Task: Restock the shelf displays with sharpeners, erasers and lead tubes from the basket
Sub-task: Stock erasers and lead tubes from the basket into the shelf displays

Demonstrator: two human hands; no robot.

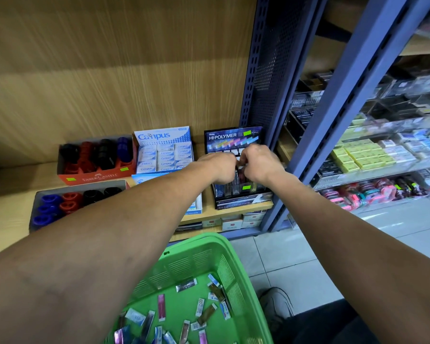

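Both my hands reach over the black Hi-Polymer display [233,137] at the right end of the wooden shelf. My left hand [220,167] and my right hand [260,163] have curled fingers close together above its rows of small items; what they pinch is hidden. Lead tubes stand in a front tray [236,191] below my hands. Left of it is a blue Campus eraser box [163,155]. Two boxes of sharpeners [94,157], [67,202] lie farther left. The green basket [224,259] sits low in front, with several erasers and lead tubes [184,311] scattered inside.
A blue perforated steel upright [266,78] borders the shelf on the right. Beyond it, further shelves [372,155] carry clear bins of stationery. Small boxes [233,222] sit on the shelf below. My shoe [277,304] rests on the tiled floor beside the basket.
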